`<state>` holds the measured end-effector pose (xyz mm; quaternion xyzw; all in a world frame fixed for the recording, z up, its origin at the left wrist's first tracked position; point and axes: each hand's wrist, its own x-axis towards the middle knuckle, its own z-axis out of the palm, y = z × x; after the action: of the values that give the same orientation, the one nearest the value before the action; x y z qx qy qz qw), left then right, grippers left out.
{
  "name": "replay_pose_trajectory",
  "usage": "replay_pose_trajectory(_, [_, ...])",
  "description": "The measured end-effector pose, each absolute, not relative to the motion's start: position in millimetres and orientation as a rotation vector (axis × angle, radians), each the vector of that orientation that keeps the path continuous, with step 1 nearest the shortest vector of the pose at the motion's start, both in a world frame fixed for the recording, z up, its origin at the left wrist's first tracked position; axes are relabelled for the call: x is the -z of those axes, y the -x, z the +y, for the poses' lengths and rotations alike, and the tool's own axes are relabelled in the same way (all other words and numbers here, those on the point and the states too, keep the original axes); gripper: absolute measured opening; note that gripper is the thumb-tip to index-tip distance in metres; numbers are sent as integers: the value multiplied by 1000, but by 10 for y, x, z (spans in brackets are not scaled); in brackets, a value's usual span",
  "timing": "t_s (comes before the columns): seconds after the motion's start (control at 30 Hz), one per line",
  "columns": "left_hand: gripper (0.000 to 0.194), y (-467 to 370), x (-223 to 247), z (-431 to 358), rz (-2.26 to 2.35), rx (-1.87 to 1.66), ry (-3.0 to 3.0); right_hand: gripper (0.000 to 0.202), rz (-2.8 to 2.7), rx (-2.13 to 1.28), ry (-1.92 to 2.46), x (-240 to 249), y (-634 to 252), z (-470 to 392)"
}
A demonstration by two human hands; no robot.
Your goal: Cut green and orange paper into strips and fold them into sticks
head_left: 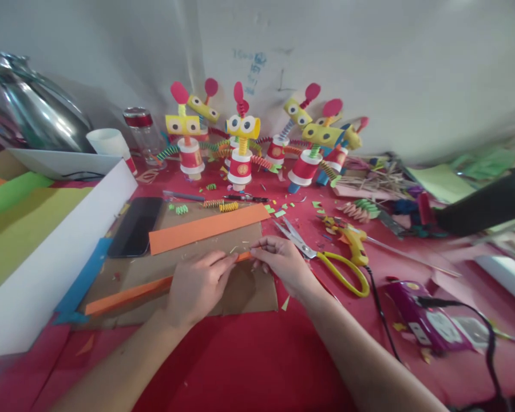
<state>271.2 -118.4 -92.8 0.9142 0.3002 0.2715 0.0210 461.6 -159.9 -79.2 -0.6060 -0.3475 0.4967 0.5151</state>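
Between my two hands runs a narrow orange paper strip [131, 295], low over a brown cardboard sheet [244, 294]. My left hand [200, 284] is closed round its middle, and the long end sticks out to the left. The fingers of my right hand [281, 264] pinch the strip near its right end; the fingertips partly cover it. Behind my hands lies a wider orange paper strip [208, 229] on the cardboard. A pair of scissors with yellow handles [311, 252] rests open to the right of my right hand.
Several paper-cup figures [240, 166] stand along the wall. A phone [136, 227] and a white box of coloured paper [68, 260] are at left. A yellow glue gun [352, 243], its cord and a purple device [427, 315] occupy the right. Paper scraps litter the red table [249, 366].
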Motion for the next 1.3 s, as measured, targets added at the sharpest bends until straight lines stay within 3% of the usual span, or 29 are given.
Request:
replay_pose_trajectory(0.33, [21, -2658, 882, -1130, 851, -959, -2979, 29, -1029, -1209, 1367, 791, -4678, -1641])
replay_pose_trajectory(0.57, [19, -2660, 882, -1145, 842, -966, -2952, 16, -1749, -295, 1422, 866, -4658, -1663])
replay_pose_trajectory(0.73, [19, -2683, 875, -1163, 830, -912, -2928, 23, -2009, -24, 1366, 850, -4658, -1689])
replay_pose_trajectory(1.3, [12, -2681, 846, -1185, 876, -894, -2755, 19, -2096, 31, 1397, 805, -4574, -1704])
